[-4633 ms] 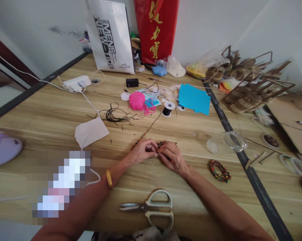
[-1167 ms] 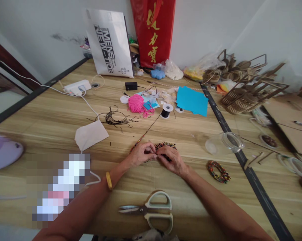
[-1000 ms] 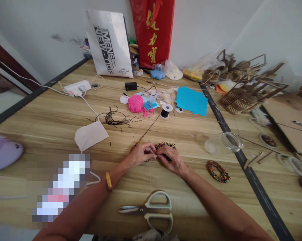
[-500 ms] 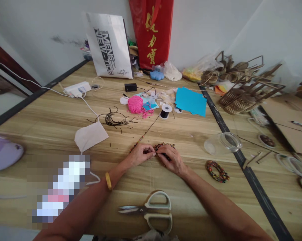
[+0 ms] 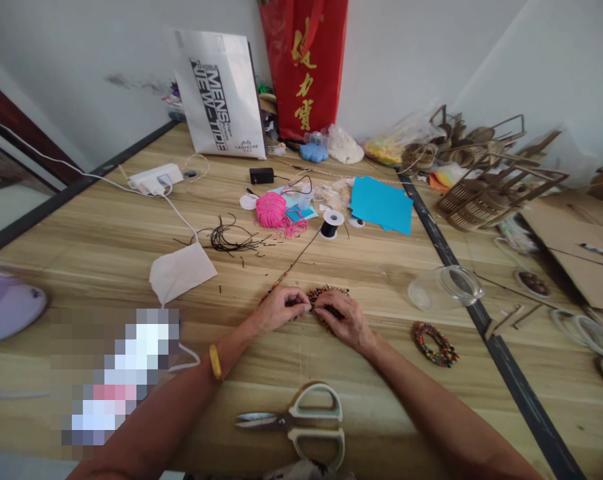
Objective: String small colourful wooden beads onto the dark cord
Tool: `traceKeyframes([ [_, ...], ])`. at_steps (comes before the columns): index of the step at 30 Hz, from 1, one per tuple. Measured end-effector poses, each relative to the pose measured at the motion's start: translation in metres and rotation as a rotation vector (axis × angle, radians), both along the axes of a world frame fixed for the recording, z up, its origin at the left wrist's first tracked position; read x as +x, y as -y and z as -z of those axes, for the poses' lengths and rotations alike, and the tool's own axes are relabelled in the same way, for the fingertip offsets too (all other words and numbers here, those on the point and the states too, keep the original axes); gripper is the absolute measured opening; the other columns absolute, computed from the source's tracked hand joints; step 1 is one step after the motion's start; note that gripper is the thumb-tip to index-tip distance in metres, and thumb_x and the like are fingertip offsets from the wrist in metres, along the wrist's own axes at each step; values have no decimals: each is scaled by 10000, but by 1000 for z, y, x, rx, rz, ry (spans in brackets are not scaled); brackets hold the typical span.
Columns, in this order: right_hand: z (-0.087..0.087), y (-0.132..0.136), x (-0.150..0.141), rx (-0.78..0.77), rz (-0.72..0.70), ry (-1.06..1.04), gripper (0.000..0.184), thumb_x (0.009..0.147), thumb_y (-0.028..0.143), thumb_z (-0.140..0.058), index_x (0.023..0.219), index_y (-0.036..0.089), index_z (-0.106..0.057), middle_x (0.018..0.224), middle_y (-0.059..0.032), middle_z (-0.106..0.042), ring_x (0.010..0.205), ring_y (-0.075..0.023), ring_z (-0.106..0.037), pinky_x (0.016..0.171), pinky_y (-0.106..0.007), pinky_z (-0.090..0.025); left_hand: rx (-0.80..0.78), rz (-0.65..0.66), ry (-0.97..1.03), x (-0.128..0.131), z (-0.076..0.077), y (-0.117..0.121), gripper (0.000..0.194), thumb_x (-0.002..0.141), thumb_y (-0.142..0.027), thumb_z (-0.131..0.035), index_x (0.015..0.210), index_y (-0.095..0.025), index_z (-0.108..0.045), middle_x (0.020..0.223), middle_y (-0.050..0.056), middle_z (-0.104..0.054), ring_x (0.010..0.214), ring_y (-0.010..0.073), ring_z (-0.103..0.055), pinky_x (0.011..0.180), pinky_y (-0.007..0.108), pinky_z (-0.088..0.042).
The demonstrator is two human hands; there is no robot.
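My left hand (image 5: 283, 310) is closed in a pinch at the middle of the table, its fingertips on a thin beaded cord (image 5: 277, 283) that passes behind the hand. Facing it, my right hand (image 5: 344, 317) also pinches, fingertips almost touching the left ones; what it holds is too small to make out. Partly hidden under the right hand lies a pile of small multicoloured beads (image 5: 326, 291). From the beaded strand, black cord runs back to a white spool (image 5: 330, 225). Scissors (image 5: 294, 420) lie nearer me, and a coiled bead bracelet (image 5: 435, 345) rests to the right.
A clear plastic jar (image 5: 444, 288) lies on its side at right. Cut black cords (image 5: 229, 237), pink yarn (image 5: 270, 209) and blue sheets (image 5: 381, 205) lie farther back. Left are a white power strip (image 5: 155, 179) and a blurred-out object (image 5: 121, 380). Small woven baskets (image 5: 481, 200) stand back right.
The view has shifted very slightly. Both hands stay at the same spot, fingertips together, with only tiny finger movement.
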State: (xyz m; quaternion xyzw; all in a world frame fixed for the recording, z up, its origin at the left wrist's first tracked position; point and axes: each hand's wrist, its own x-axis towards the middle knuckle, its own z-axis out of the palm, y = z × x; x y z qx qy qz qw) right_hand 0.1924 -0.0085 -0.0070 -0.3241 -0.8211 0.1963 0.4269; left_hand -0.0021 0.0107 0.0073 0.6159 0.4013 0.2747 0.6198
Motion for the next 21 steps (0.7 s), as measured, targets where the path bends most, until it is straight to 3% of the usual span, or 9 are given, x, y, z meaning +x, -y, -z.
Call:
traceKeyframes([
  [21, -6, 1, -1, -107, 1, -67, 88, 875, 238, -598, 913, 177, -649, 849, -78, -689, 802, -169, -660, 759, -317, -553, 40, 27, -12, -1, 1, 0, 208, 744, -319, -625, 716, -115, -598, 591, -17, -533, 527, 79, -447, 502, 194, -347],
])
